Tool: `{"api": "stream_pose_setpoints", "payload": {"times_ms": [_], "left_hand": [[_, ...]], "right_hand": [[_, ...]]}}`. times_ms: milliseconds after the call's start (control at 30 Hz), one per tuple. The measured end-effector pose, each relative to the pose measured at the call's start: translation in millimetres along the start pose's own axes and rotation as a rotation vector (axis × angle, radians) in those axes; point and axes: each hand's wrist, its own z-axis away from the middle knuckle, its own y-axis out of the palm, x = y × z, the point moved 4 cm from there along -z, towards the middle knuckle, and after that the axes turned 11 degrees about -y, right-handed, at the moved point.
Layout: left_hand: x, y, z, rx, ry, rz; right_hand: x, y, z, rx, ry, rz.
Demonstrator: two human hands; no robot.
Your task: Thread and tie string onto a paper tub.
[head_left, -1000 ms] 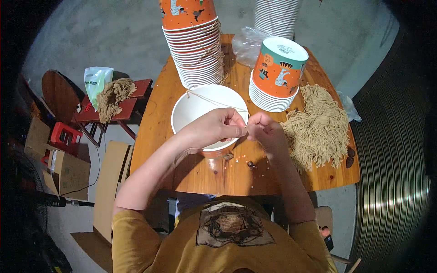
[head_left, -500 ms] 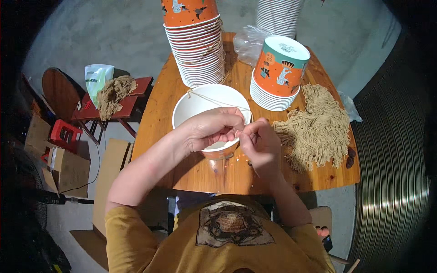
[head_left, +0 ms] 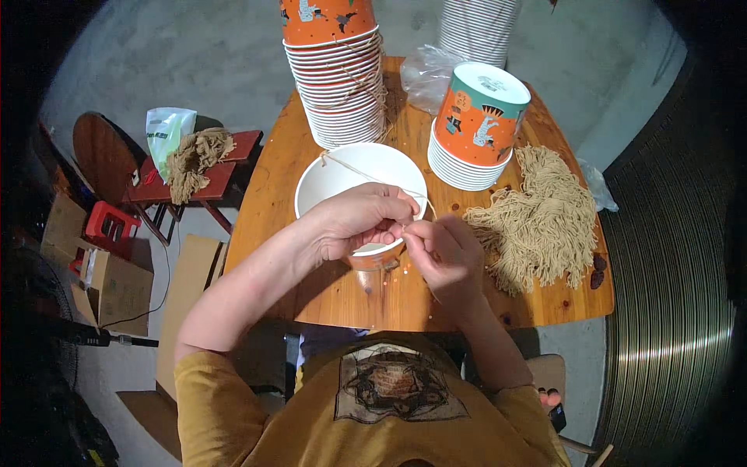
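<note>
String [head_left: 358, 170] spans the open white bucket [head_left: 323, 189] on the counter [head_left: 381, 303], pinched between left grip [head_left: 362, 219] and right grip [head_left: 445, 253]; the left hides part of the interior. Tall stack [head_left: 341, 97] and upturned stack [head_left: 476, 128] stand beyond, beige bundle [head_left: 541, 226] rightward.

Bowl [head_left: 323, 191] int. white; cord [head_left: 366, 172] tan. RH bucket [head_left: 484, 128] orange w/ teal band, grey/blk. figs. Yarn bundle [head_left: 545, 226] beige. Bench [head_left: 366, 309] orange-brn., grained.

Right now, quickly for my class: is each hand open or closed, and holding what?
Left hand: closed, pinching the cord near the bucket.
Right hand: closed, pinching the cord close beside the left.
</note>
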Motion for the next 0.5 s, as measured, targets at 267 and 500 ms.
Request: {"api": "stream_pose_setpoints", "payload": {"times_ms": [267,500], "left_hand": [[-1,-4,-1,-0.024,0.023,0.011],[-4,-3,3,0.009,0.057,-0.131]], "right_hand": [[-26,10,12,-0.019,0.302,-0.552],[-30,4,7,0.046,0.397,-0.571]]}}
